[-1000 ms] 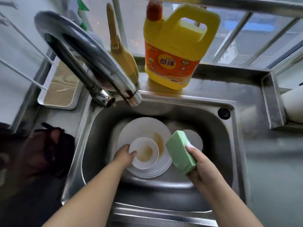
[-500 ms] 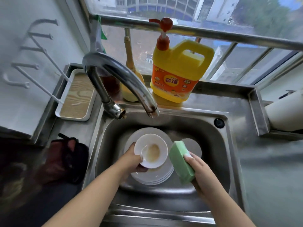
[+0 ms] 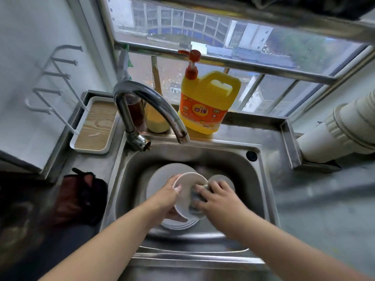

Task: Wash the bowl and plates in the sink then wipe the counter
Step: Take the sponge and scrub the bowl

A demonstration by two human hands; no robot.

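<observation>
Head view looks down into a stainless steel sink (image 3: 233, 159). Over a stack of white round plates (image 3: 162, 179) lying in the basin, the left hand (image 3: 168, 196) grips a small white bowl (image 3: 188, 187) by its rim, tilted. Inside the bowl, the right hand (image 3: 218, 199) presses a green sponge (image 3: 197, 196), fingers spread over it. Behind the curved chrome faucet (image 3: 154, 102), a yellow detergent jug (image 3: 209, 102) stands on the counter (image 3: 253, 126).
</observation>
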